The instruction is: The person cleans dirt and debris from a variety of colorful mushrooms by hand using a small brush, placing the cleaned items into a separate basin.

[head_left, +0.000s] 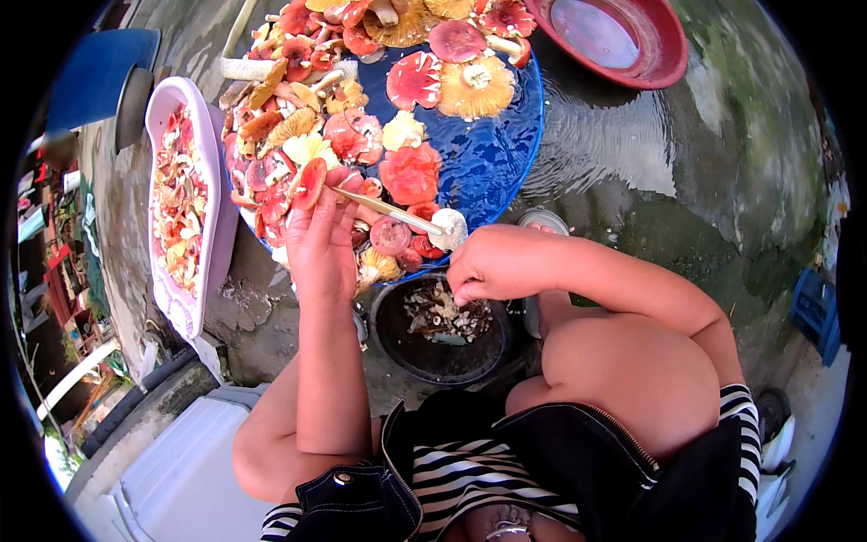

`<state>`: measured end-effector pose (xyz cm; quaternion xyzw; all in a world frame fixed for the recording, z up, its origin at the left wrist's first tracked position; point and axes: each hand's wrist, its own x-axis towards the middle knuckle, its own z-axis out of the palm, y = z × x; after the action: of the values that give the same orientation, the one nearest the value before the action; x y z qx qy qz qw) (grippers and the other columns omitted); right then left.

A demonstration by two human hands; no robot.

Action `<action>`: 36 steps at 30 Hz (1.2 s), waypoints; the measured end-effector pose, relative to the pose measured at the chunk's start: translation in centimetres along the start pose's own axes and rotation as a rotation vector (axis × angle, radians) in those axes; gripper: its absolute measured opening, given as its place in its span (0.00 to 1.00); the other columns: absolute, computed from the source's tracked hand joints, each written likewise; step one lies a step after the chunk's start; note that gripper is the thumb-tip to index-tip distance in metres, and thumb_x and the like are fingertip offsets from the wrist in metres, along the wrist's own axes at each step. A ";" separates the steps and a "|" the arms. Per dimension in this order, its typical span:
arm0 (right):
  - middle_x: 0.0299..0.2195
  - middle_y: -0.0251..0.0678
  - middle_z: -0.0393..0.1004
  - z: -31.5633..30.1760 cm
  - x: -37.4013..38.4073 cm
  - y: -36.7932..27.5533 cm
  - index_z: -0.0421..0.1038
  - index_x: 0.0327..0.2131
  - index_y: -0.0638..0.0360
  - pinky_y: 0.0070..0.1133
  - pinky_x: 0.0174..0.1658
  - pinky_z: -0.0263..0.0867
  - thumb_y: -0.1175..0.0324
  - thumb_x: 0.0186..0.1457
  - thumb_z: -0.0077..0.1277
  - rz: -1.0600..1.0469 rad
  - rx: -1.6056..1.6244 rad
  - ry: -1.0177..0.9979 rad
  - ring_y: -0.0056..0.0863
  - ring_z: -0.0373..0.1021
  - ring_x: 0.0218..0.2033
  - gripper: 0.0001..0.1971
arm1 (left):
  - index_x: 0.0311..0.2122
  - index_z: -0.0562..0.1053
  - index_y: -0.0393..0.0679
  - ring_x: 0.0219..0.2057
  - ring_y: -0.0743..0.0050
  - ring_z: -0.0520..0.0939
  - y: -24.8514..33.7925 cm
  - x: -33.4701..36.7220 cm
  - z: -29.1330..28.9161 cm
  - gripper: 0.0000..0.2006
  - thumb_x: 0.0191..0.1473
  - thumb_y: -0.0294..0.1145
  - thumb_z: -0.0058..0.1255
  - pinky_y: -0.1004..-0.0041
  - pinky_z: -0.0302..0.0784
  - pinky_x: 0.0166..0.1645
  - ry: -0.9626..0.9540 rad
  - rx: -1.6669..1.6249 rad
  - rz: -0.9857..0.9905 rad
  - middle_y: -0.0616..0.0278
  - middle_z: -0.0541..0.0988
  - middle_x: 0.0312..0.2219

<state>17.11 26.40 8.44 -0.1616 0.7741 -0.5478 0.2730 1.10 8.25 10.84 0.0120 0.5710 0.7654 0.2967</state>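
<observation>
The mushroom pinched in the left hand has a red-orange cap. Just beyond that hand, the round basin is deep blue with a mottled marbled pattern, and its mushrooms run red, pink, orange and pale yellow. The stem reaching toward the right hand is cream with a white tip. Below the right hand, the bowl is black, holding beige-brown trimmings. Left of the left hand, the tub is pale lilac-white.

Glossy blue plastic basin; wet rough concrete floor; matt black tub.
</observation>
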 end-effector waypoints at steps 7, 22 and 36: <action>0.36 0.38 0.73 -4.5 -0.4 2.4 0.71 0.32 0.59 0.33 0.38 0.70 0.69 0.53 0.55 0.070 -0.482 1.069 0.41 0.73 0.36 0.06 | 0.54 0.70 0.36 0.48 0.60 0.79 -0.3 -0.3 1.5 0.16 0.62 0.28 0.49 0.66 0.75 0.53 -0.041 0.037 -0.028 0.53 0.77 0.48; 0.32 0.35 0.72 0.3 -0.3 -0.9 0.81 0.35 0.50 0.32 0.37 0.69 0.50 0.57 0.53 -0.007 -0.186 0.134 0.38 0.73 0.35 0.16 | 0.57 0.66 0.36 0.49 0.62 0.78 2.1 1.1 1.7 0.18 0.64 0.28 0.46 0.63 0.75 0.56 0.034 0.023 0.124 0.52 0.75 0.49; 0.35 0.37 0.71 -4.5 -5.5 0.5 0.70 0.37 0.56 0.33 0.43 0.68 0.67 0.51 0.58 0.257 -0.511 1.074 0.41 0.69 0.42 0.11 | 0.53 0.70 0.37 0.53 0.62 0.76 -6.2 1.2 9.9 0.15 0.63 0.29 0.48 0.65 0.71 0.59 -0.151 0.117 -0.275 0.57 0.76 0.49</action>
<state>18.80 33.02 10.40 0.1716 0.9240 -0.3121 -0.1391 6.39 18.46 8.42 0.0085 0.5871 0.6799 0.4393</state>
